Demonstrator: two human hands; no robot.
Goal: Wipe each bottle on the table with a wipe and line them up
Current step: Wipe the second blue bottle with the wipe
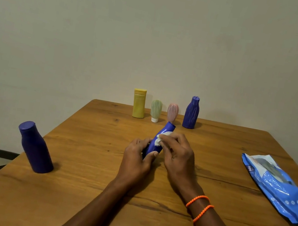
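At centre frame, low on the brown wooden table (74,199), the left hand (136,160) curls its fingers round the base of a slim blue plastic bottle (155,145), tilted with its neck pointing away. The right hand (177,153) pinches a crumpled white wipe (161,138) against its side. Best to turn the bottle with the left while stroking toward the neck. At left stands a dark purple bottle (36,149), unwiped, I judge; at right a blue wipes packet (278,185). Beyond, four bottles (164,109) stand lined up.
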